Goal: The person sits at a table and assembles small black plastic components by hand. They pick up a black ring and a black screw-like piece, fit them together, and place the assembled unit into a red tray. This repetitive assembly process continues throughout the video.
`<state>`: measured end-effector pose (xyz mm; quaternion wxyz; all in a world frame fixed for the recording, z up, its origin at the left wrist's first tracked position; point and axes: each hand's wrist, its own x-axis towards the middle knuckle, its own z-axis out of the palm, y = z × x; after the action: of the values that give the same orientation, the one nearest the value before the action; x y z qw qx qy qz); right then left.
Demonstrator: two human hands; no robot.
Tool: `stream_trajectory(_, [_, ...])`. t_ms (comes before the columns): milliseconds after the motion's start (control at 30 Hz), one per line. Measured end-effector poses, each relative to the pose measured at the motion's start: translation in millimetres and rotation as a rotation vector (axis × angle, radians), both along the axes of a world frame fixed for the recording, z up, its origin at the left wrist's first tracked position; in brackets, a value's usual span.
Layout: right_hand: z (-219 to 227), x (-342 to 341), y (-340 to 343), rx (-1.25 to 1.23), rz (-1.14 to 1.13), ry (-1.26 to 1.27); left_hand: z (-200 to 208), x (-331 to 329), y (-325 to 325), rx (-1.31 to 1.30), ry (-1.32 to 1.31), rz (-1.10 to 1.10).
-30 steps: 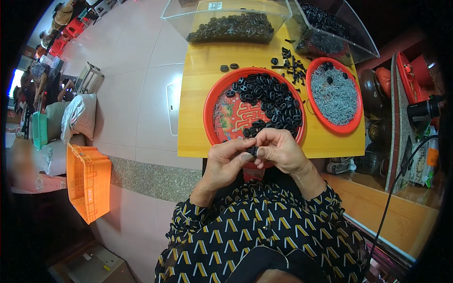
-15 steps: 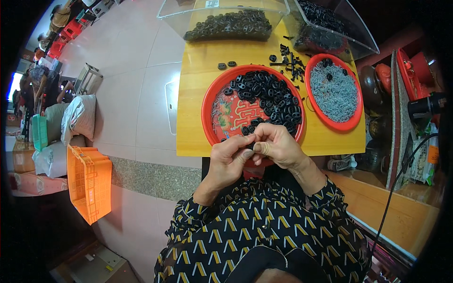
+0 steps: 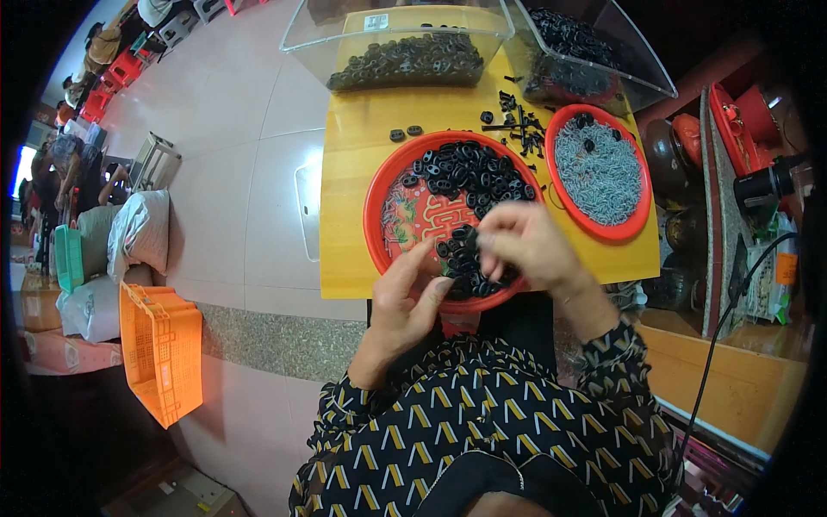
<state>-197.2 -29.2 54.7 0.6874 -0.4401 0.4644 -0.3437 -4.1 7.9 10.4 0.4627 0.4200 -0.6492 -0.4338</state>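
A round red tray [image 3: 376, 250] holds a heap of small black oval pieces with two holes [image 3: 465, 170], and thin silvery bits lie along its left side. My left hand [image 3: 403, 297] is over the tray's near left rim, its thumb and forefinger apart with nothing visible between them. Over the near right part of the tray is my right hand [image 3: 536, 250], smeared by motion. Its fingertips are bent down at the black pieces, and whether they grip one does not show. To the right, a second red tray [image 3: 605, 233] holds many small silvery metal pieces with several black ones on top.
Two clear plastic bins [image 3: 413, 41] of black pieces stand at the table's far side. Black rod-like parts [image 3: 523, 129] and two loose ovals lie on the yellow table [image 3: 345, 189]. An orange crate [image 3: 162, 353] and white sacks [image 3: 142, 226] stand left. A black cable [image 3: 711, 353] hangs right.
My hands, earlier together over the tray's near rim around a small black piece, have parted. The right moved right and over the heap; the left opened. The whole view shifted slightly.
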Motion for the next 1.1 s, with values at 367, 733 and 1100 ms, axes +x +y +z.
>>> stream_trajectory(367, [19,-31,-70,-0.632,-0.150,0.535,-14,19,-5,-0.223,-0.167,0.164])
stream_trajectory(733, [-49,25,-47,-0.891,0.120,1.173,-23,24,-7,0.054,0.128,0.172])
stream_trajectory(1100, [-59,31,-44,-1.050,0.131,1.288,-10,6,-67,-0.520,-0.542,-0.007])
